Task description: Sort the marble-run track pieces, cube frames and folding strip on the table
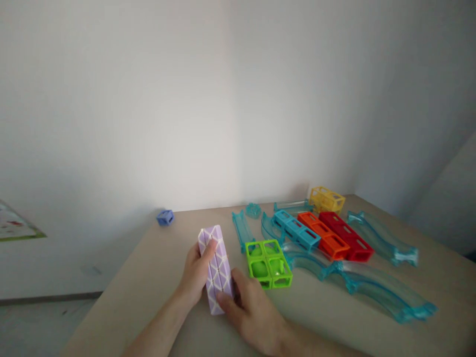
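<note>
A lilac snake puzzle [217, 265] with white triangle outlines is folded into a long flat block, tilted upright above the near part of the table. My left hand [195, 272] grips its left side, thumb lying across the upper front face. Lower down, my right hand [253, 307] pinches the right edge, its thumb on the front near the bottom. Both sets of fingers are partly hidden behind the block. Just right of it sits a bright green square frame of cubes [268, 263], close to my right hand but apart from it.
Clear teal track pieces [383, 285] spread over the right side, beside blue [296, 229], orange [323, 235] and red [345, 235] cube bars. A yellow cube frame [326, 199] stands at the back. One small blue cube [165, 217] lies at the table's far left corner, near the wall.
</note>
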### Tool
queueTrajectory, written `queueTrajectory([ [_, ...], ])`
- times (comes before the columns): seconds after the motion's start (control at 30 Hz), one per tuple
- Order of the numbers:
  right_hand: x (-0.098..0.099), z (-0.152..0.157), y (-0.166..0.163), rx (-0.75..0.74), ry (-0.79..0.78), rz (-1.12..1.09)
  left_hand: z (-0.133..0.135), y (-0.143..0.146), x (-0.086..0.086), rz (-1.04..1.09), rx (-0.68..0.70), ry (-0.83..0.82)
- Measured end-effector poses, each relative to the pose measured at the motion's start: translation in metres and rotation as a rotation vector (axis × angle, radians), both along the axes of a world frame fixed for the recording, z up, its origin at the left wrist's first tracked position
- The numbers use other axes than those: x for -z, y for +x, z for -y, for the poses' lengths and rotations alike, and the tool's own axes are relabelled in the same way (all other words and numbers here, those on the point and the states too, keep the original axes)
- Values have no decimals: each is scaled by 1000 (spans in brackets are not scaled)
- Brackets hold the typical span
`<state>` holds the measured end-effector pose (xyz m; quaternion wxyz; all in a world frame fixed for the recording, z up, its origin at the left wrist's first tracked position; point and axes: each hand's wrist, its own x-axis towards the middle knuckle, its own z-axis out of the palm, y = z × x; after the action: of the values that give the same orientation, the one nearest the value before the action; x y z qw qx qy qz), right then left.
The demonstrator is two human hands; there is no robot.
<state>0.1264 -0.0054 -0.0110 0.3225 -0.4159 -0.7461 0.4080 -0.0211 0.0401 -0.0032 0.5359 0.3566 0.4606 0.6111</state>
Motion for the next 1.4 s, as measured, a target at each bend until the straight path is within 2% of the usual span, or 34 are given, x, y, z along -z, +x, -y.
queueTrajectory([
  [0.1,-1,3,-1,-6,3,-23,-3,-4,3,-75,-63,37],
  [0.23,1,7,-2,-11,12,-71,-5,-10,1,-6,70,-23],
  [0.3,1,6,-1,-3,-5,-66,-5,-11,-1,-2,81,-14],
  [0.57,-8,9,3,-68,13,-95,-4,-21,2,-144,35,180],
  [0.73,-5,11,3,-125,8,-138,1,-27,3,-208,-9,263],
  [0.93,-4,10,2,-158,2,-127,3,-18,-3,-75,-16,197],
  [1.13,-10,13,1,-127,-9,-58,8,-17,-19,56,128,54],
  [1.23,-12,14,1,-126,-26,-41,10,-20,-22,74,208,96],
  [1.4,-7,12,0,-156,-52,-65,6,-21,-17,19,286,128],
])
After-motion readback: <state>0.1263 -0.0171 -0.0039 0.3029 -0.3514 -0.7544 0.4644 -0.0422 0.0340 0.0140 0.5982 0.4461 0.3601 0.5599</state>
